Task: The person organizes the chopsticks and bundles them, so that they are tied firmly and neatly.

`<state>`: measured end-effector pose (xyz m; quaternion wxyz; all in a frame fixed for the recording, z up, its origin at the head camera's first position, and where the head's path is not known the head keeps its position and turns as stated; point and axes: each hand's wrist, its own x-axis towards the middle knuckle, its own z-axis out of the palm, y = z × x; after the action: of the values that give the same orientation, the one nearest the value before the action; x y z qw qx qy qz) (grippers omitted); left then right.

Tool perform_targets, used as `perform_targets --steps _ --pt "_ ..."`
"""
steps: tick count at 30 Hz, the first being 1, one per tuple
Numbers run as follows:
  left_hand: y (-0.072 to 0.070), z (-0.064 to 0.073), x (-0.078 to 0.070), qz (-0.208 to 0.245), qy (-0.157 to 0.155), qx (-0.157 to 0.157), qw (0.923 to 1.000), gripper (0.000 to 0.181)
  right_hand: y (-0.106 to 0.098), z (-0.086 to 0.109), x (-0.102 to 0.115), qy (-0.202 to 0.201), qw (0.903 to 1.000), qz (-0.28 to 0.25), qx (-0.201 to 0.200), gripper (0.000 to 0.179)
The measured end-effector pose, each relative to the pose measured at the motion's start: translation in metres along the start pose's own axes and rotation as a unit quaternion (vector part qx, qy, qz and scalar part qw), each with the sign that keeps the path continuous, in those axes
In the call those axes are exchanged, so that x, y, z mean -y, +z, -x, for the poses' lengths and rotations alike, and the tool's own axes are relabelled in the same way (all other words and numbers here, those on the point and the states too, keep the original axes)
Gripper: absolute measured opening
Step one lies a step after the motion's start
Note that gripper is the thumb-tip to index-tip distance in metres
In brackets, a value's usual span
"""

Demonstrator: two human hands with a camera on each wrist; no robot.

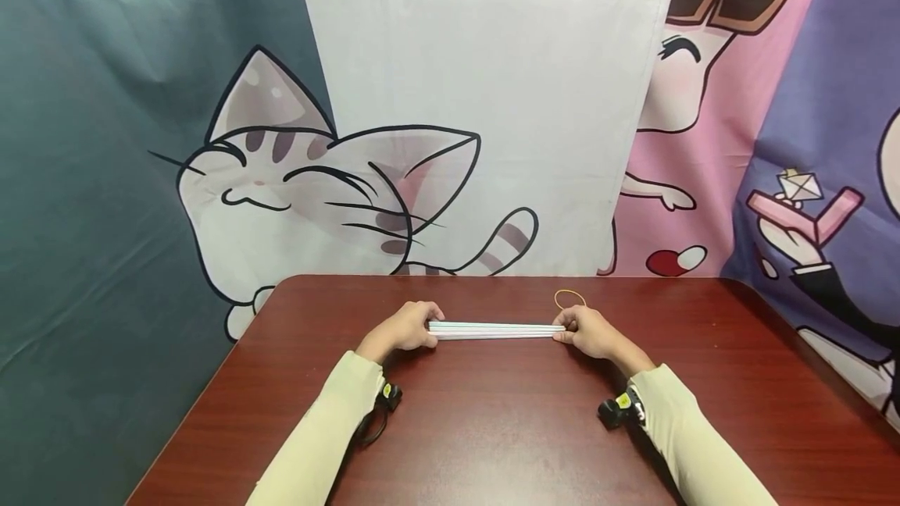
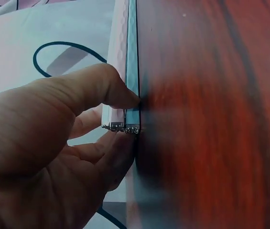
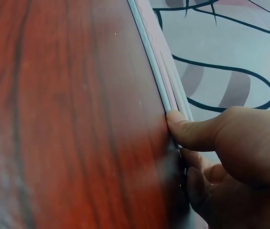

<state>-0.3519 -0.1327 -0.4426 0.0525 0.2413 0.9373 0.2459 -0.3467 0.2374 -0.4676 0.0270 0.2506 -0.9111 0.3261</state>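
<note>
In the head view my left hand [image 1: 408, 326] and right hand [image 1: 585, 330] hold opposite ends of a thin stack of notebooks [image 1: 495, 330], seen edge-on over the table. Wire coils show at the stack's left end in the left wrist view, where the notebooks [image 2: 133, 62] look pink, teal and whitish. There the left hand [image 2: 72, 124] pinches that end, its thumb across the near side and its fingers behind. The right wrist view has the right hand [image 3: 235, 138] gripping the other end of the notebooks [image 3: 156, 57], thumb pressed on them. Their covers cannot be read.
A thin yellow rubber band [image 1: 569, 293] lies behind the right hand on the dark red wooden table [image 1: 478, 428]. Past the table's back edge hangs a printed cloth [image 1: 485, 53] with cartoon figures. Both wrists wear small black cameras.
</note>
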Motion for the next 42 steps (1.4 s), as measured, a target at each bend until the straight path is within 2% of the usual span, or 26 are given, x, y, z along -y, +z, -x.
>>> perform_targets --steps 6,14,18,23,28,34,42 --pt "-0.001 -0.001 -0.001 -0.054 0.008 0.018 0.9983 0.031 -0.001 0.0 0.005 -0.026 0.9991 0.025 0.024 0.011" --pt "-0.003 0.0 -0.003 -0.057 0.012 0.038 0.9976 0.025 -0.003 0.002 0.003 -0.03 0.9992 0.014 0.022 0.009" --pt "-0.006 0.002 -0.006 -0.079 0.018 0.051 0.9954 0.026 -0.003 0.002 0.006 -0.051 0.997 0.047 0.034 0.011" --pt "-0.009 0.004 -0.012 -0.111 0.023 0.078 0.9905 0.027 -0.003 0.005 0.01 -0.054 0.994 0.073 0.061 0.013" --pt "-0.01 0.006 -0.01 -0.105 0.027 0.087 0.9903 0.022 -0.002 0.005 0.005 -0.073 0.9941 0.056 0.057 0.012" --pt "-0.012 0.003 -0.007 -0.114 0.049 0.075 0.9895 0.012 -0.001 0.003 0.003 -0.079 0.9941 0.054 0.051 0.01" --pt "-0.011 0.004 -0.005 -0.093 0.032 0.081 0.9919 0.012 -0.002 0.004 0.003 -0.067 0.9961 0.026 0.051 0.011"
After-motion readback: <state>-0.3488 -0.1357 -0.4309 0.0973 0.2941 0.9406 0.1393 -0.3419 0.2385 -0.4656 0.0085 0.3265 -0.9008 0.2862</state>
